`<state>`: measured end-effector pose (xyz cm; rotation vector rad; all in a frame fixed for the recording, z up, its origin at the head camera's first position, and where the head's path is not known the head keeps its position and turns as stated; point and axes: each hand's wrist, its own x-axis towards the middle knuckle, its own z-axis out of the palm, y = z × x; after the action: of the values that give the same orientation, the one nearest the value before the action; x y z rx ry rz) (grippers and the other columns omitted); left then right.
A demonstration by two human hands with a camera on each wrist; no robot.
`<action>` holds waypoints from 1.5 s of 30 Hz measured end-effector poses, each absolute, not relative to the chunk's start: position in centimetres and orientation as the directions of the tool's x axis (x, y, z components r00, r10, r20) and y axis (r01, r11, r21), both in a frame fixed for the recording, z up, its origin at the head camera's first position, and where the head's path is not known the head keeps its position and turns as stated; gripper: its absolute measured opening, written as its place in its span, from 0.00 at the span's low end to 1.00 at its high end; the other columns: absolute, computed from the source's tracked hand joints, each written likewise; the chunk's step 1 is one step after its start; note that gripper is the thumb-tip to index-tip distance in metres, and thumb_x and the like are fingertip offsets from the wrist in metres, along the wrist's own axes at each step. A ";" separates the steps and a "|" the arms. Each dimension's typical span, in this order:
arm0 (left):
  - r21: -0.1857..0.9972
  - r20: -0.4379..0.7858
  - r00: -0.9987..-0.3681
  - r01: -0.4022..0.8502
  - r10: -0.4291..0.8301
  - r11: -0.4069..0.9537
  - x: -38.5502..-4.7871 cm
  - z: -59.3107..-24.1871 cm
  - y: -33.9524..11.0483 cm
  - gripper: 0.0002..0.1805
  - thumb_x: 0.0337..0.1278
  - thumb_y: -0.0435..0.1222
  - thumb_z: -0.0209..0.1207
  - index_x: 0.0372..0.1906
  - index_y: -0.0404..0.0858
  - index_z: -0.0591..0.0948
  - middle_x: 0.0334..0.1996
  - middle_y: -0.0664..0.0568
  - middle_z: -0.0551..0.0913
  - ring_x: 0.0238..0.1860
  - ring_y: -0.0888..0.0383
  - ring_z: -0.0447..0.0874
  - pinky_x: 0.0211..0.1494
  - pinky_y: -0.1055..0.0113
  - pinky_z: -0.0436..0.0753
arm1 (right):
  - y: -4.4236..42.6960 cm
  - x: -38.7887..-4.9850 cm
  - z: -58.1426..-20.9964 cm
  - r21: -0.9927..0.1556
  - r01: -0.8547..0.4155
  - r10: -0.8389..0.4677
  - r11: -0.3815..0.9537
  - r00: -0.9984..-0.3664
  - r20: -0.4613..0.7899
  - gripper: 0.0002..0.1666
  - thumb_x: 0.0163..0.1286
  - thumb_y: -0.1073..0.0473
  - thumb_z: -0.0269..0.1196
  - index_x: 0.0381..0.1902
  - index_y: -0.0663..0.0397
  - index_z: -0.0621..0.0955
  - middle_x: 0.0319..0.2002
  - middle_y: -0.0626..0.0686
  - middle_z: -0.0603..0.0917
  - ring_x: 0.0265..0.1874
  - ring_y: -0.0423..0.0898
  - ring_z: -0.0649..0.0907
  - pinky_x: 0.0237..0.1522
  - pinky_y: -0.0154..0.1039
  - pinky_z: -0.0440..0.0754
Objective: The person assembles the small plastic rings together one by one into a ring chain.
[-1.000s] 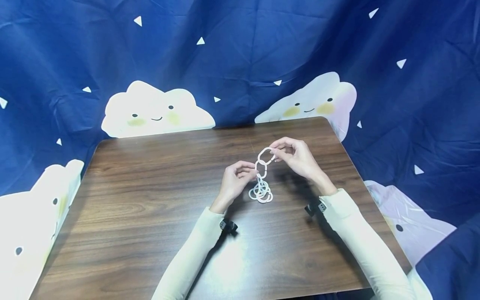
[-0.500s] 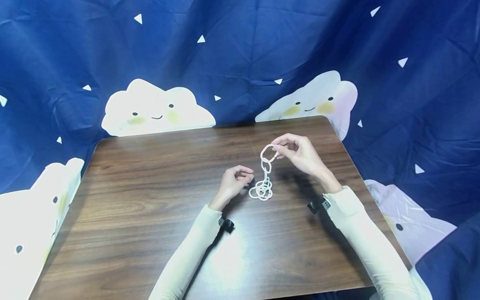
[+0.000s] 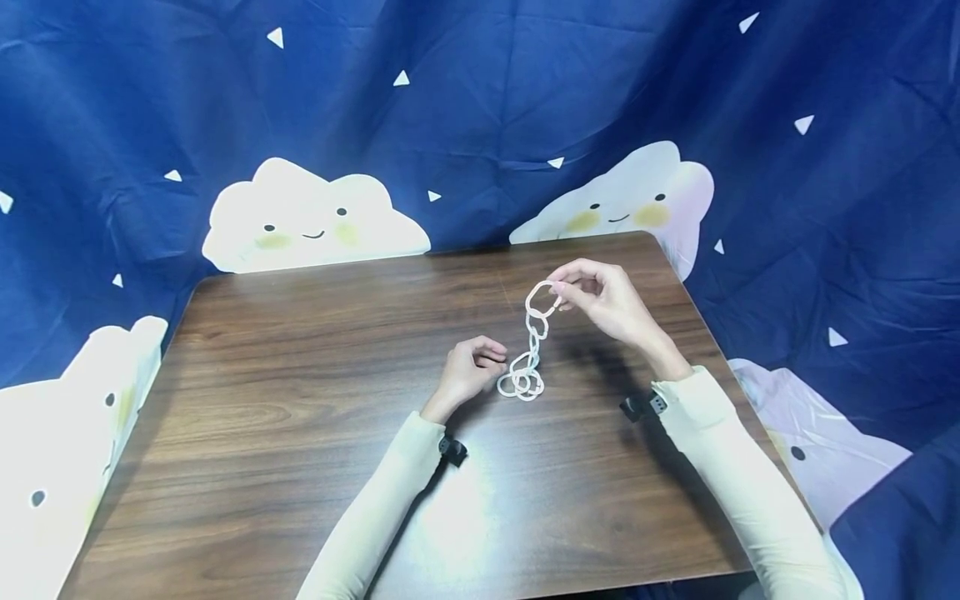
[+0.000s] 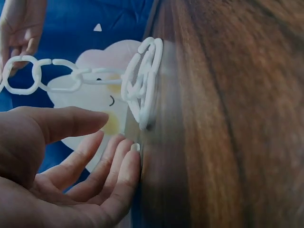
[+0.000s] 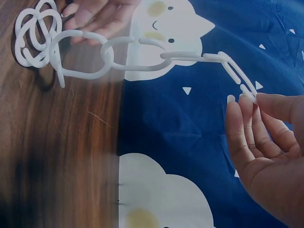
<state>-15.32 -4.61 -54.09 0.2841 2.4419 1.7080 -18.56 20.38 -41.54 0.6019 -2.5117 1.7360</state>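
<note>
A chain of white plastic links [image 3: 533, 339] hangs from my right hand [image 3: 611, 304], which pinches the top link between thumb and fingertips. Several of its lower links lie bunched on the wooden table [image 3: 337, 375]. In the right wrist view the pinched end link [image 5: 237, 71] shows a small gap in its ring. My left hand [image 3: 471, 371] is beside the bunched links, its fingers loosely bent and holding nothing. The left wrist view shows its thumb and fingers apart, with the heap of links [image 4: 142, 80] just past the fingertips.
A blue curtain [image 3: 465, 100] with white clouds and small triangles hangs behind and around the table. Each wrist carries a small black camera, such as the left one [image 3: 452, 450]. The table's right edge runs close to the right forearm.
My left hand has let go of the chain and drawn slightly down and left. My right hand has lifted up and right, raising more links off the table.
</note>
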 end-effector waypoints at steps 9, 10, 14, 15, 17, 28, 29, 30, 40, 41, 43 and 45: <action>0.885 -0.030 -0.962 0.101 0.272 0.454 -15.2 -53.8 -4.3 0.15 0.51 0.26 0.71 0.47 0.34 0.87 0.44 0.43 0.92 0.41 0.50 0.93 0.43 0.73 0.89 | 21.1 -19.2 -40.4 -0.880 -0.347 -0.282 0.325 -0.924 0.260 0.10 0.74 0.64 0.65 0.50 0.63 0.86 0.42 0.62 0.89 0.32 0.43 0.90 0.39 0.35 0.92; 0.880 -0.027 -0.962 0.105 0.270 0.462 -15.3 -53.8 -4.2 0.15 0.50 0.26 0.71 0.46 0.34 0.87 0.44 0.43 0.92 0.41 0.50 0.93 0.43 0.73 0.89 | 21.2 -19.2 -40.2 -0.879 -0.348 -0.282 0.326 -0.923 0.261 0.10 0.74 0.64 0.65 0.50 0.64 0.86 0.41 0.59 0.90 0.31 0.41 0.90 0.39 0.35 0.91; 0.867 -0.036 -0.966 0.097 0.257 0.489 -15.2 -53.8 -4.1 0.15 0.48 0.24 0.70 0.45 0.35 0.88 0.42 0.45 0.93 0.39 0.52 0.92 0.42 0.74 0.88 | 21.5 -19.1 -39.7 -0.876 -0.353 -0.283 0.328 -0.922 0.265 0.11 0.75 0.64 0.65 0.50 0.65 0.85 0.37 0.44 0.89 0.31 0.37 0.89 0.38 0.34 0.91; 0.864 -0.041 -0.966 0.094 0.255 0.495 -15.2 -53.7 -4.0 0.15 0.48 0.23 0.70 0.44 0.35 0.88 0.42 0.45 0.92 0.39 0.52 0.92 0.42 0.74 0.88 | 21.6 -19.1 -39.7 -0.876 -0.352 -0.281 0.330 -0.922 0.265 0.10 0.75 0.64 0.65 0.50 0.65 0.85 0.36 0.41 0.89 0.30 0.37 0.89 0.38 0.34 0.91; 0.857 -0.048 -0.967 0.090 0.252 0.508 -15.1 -53.6 -4.0 0.16 0.48 0.23 0.70 0.44 0.36 0.88 0.42 0.46 0.92 0.39 0.52 0.92 0.42 0.74 0.87 | 21.7 -19.2 -39.6 -0.873 -0.352 -0.277 0.336 -0.923 0.266 0.10 0.75 0.64 0.64 0.50 0.65 0.85 0.35 0.38 0.88 0.30 0.40 0.89 0.38 0.34 0.91; 0.845 -0.044 -0.967 0.097 0.249 0.527 -14.9 -53.6 -3.9 0.15 0.47 0.22 0.69 0.43 0.35 0.88 0.40 0.46 0.92 0.38 0.53 0.92 0.41 0.75 0.87 | 23.1 -19.1 -38.5 -0.867 -0.366 -0.242 0.338 -0.924 0.296 0.12 0.75 0.64 0.64 0.51 0.67 0.84 0.37 0.40 0.89 0.28 0.40 0.89 0.36 0.34 0.90; 0.844 -0.044 -0.967 0.098 0.249 0.527 -14.9 -53.6 -3.9 0.15 0.47 0.22 0.69 0.43 0.35 0.88 0.40 0.46 0.92 0.38 0.53 0.92 0.40 0.75 0.87 | 23.2 -19.1 -38.4 -0.871 -0.365 -0.238 0.328 -0.924 0.298 0.12 0.75 0.64 0.64 0.51 0.67 0.84 0.37 0.40 0.89 0.27 0.40 0.89 0.35 0.34 0.90; 0.844 -0.044 -0.968 0.098 0.249 0.528 -14.9 -53.7 -3.9 0.15 0.47 0.22 0.69 0.42 0.35 0.88 0.40 0.46 0.92 0.38 0.53 0.92 0.40 0.75 0.86 | 23.3 -19.1 -38.3 -0.875 -0.364 -0.233 0.318 -0.925 0.300 0.12 0.75 0.64 0.64 0.51 0.68 0.83 0.37 0.40 0.89 0.27 0.39 0.89 0.35 0.34 0.91; 0.830 -0.040 -0.966 0.110 0.254 0.548 -14.9 -53.7 -3.8 0.13 0.50 0.22 0.67 0.42 0.34 0.87 0.38 0.46 0.92 0.36 0.54 0.91 0.39 0.77 0.85 | 24.9 -19.1 -37.3 -0.894 -0.361 -0.212 0.264 -0.926 0.311 0.12 0.77 0.65 0.62 0.54 0.61 0.85 0.35 0.38 0.88 0.25 0.35 0.84 0.27 0.31 0.87; 0.826 -0.038 -0.967 0.113 0.254 0.552 -14.9 -53.6 -3.8 0.12 0.50 0.22 0.66 0.41 0.34 0.87 0.37 0.46 0.92 0.36 0.54 0.91 0.38 0.77 0.85 | 25.1 -19.1 -37.3 -0.899 -0.363 -0.215 0.244 -0.924 0.315 0.12 0.77 0.66 0.61 0.53 0.61 0.86 0.35 0.39 0.88 0.24 0.35 0.83 0.26 0.31 0.87; 0.820 -0.041 -0.967 0.112 0.253 0.561 -14.8 -53.6 -3.9 0.12 0.50 0.22 0.66 0.41 0.34 0.87 0.36 0.45 0.92 0.35 0.54 0.90 0.38 0.77 0.84 | 25.4 -19.1 -37.1 -0.910 -0.369 -0.221 0.191 -0.919 0.326 0.12 0.77 0.67 0.61 0.54 0.63 0.85 0.34 0.41 0.88 0.23 0.36 0.83 0.26 0.30 0.87; 0.818 -0.044 -0.967 0.110 0.252 0.565 -14.8 -53.5 -4.0 0.12 0.50 0.21 0.65 0.41 0.33 0.87 0.36 0.45 0.92 0.34 0.55 0.90 0.38 0.77 0.83 | 25.7 -19.2 -37.0 -0.917 -0.373 -0.224 0.138 -0.914 0.338 0.12 0.76 0.69 0.60 0.53 0.63 0.85 0.35 0.43 0.88 0.23 0.36 0.84 0.29 0.30 0.87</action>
<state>-14.76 -3.98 -53.50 0.3073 2.6384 1.3629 -19.17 25.73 -37.04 0.6012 -2.2772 1.8942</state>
